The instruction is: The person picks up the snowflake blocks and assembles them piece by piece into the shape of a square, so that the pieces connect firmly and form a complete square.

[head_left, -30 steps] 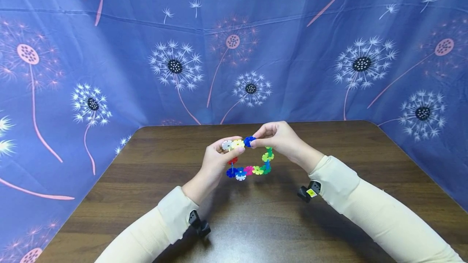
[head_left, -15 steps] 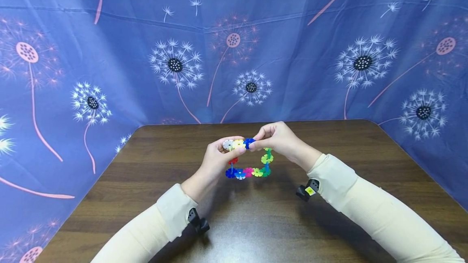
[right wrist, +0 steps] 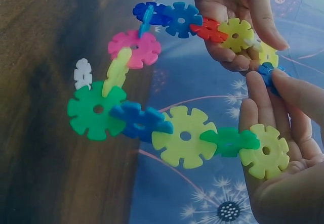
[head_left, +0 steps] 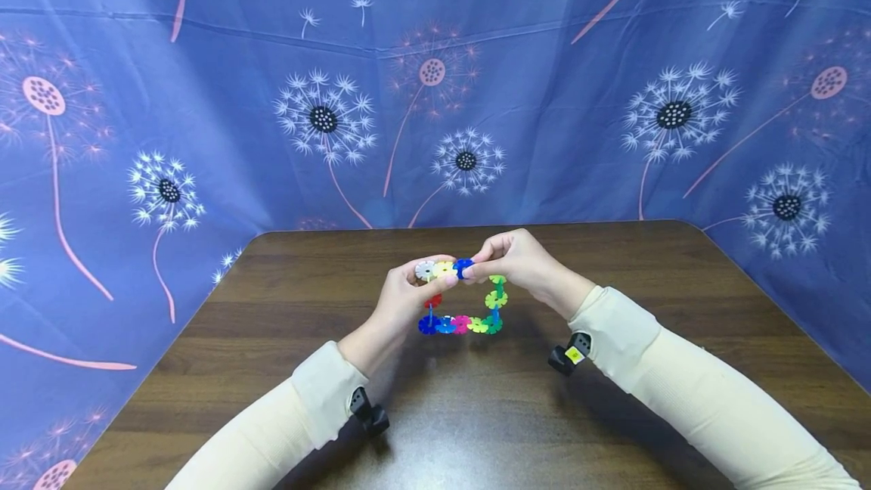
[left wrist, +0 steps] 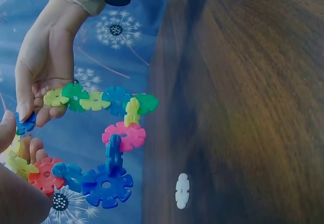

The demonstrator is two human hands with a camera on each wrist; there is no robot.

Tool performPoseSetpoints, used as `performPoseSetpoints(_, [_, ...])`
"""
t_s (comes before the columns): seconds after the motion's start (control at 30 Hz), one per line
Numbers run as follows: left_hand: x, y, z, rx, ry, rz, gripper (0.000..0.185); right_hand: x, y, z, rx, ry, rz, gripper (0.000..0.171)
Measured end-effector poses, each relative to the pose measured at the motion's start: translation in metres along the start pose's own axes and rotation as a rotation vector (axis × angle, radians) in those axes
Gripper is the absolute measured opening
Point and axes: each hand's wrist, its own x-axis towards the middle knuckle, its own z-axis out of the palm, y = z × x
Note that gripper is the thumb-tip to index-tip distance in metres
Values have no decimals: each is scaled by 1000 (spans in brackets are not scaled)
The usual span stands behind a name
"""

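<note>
left hand (head_left: 406,295) pinches the snowflake-disc chain (head_left: 463,321) at yellow piece, right hand (head_left: 519,262) pinches blue disc (head_left: 463,267) — joint hidden by fingertips, above table (head_left: 612,414).

A makeshift recording booth rather than a lived-in room: a dark wood-grain table (head_left: 612,414) with rounded corners stands enclosed on three sides by a blue cloth backdrop (head_left: 204,97) printed with white and pink dandelion heads, its creases and seams visible where the sheets meet. The fabric hides whatever lies behind, so the building itself cannot be told. Small black cameras (head_left: 570,355) are strapped at the cuffs of a person's cream sleeves (head_left: 680,392), marking this as a staged data-collection setup.
</note>
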Motion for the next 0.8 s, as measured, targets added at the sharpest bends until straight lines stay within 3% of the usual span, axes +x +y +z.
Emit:
performPoseSetpoints(0.27, [0,-3,5,-28,5,19,29,2,4,-1,21,-1,-18,21])
performPoseSetpoints(0.5, [14,-25,0,-56,-1,-3,34,1,2,-1,-15,15,-18,20])
performPoseSetpoints(0.8, [14,-18,4,25,65,-6,37,0,-4,2,-77,62,-29,24])
